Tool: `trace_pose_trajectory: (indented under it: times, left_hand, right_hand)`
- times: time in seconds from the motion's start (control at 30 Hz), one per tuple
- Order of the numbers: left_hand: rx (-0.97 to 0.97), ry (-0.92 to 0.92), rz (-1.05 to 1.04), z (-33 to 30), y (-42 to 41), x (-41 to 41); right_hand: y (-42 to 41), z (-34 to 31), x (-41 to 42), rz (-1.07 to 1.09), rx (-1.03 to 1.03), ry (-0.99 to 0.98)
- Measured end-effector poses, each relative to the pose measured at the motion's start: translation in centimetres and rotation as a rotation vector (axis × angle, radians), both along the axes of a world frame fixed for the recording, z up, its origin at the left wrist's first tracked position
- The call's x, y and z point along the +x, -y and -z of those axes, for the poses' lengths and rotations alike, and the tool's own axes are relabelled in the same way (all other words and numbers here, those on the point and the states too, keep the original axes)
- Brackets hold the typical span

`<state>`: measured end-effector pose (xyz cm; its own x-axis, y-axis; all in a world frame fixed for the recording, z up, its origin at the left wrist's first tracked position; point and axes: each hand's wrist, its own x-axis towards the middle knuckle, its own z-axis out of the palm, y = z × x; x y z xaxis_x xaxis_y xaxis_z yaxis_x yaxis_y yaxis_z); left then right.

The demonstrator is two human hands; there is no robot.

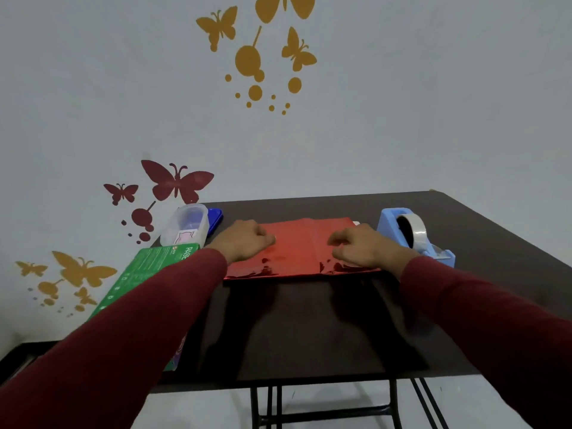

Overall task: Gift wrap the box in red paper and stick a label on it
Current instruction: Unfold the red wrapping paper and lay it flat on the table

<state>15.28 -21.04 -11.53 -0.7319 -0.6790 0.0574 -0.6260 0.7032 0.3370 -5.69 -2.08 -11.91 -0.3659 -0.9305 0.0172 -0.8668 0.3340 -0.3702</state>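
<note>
A folded sheet of shiny red paper [297,249] lies flat on the dark table [309,329], towards its far side. My left hand [247,243] rests on the paper's left part with its fingers curled, thumb and fingertips pinching the sheet. My right hand [359,246] sits on the right part, its bent fingers nipping the paper near a fold line. A green box [148,274] lies along the table's left edge, partly hidden by my left sleeve. A clear plastic container [185,226] at the back left holds what looks like a pale label.
A light blue tape dispenser [414,233] with a clear tape roll stands right of the paper, close to my right wrist. A dark blue lid [215,218] lies behind the container. The wall runs right behind the table. The table's near edge crosses below my forearms.
</note>
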Motion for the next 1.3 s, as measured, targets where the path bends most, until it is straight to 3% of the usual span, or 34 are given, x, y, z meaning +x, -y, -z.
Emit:
trace_pose_trajectory:
  times: [0.33,0.53,0.73,0.97,1.03,1.17,1.3]
  left_hand:
    - [-0.106,0.039,-0.295,3.4,5.7,-4.2]
    - [-0.043,-0.205,-0.323,2.5,6.2,-4.6]
    - [-0.002,-0.506,-0.151,0.6,5.4,-3.1]
    - [-0.142,-0.553,0.187,-1.4,3.4,-0.5]
    - [0.018,-0.526,0.23,-1.9,2.6,0.2]
    - [0.594,-0.443,0.136,-3.6,1.0,0.6]
    - [0.758,-0.321,-0.014,-3.0,1.9,-0.4]
  right_hand:
    - [4.9,3.2,0.1,0.092,-0.057,-0.137]
    - [5.9,3.9,-0.6,0.185,-0.133,-0.187]
    - [6.4,2.4,-0.7,0.145,-0.278,-0.155]
    - [7.1,-2.3,0.4,0.116,-0.394,-0.278]
    - [6.7,-3.4,0.7,0.083,-0.381,-0.326]
    - [4.2,-4.0,1.5,-0.067,-0.37,-0.41]
    - [0.6,-3.7,2.7,-0.295,-0.273,-0.379]
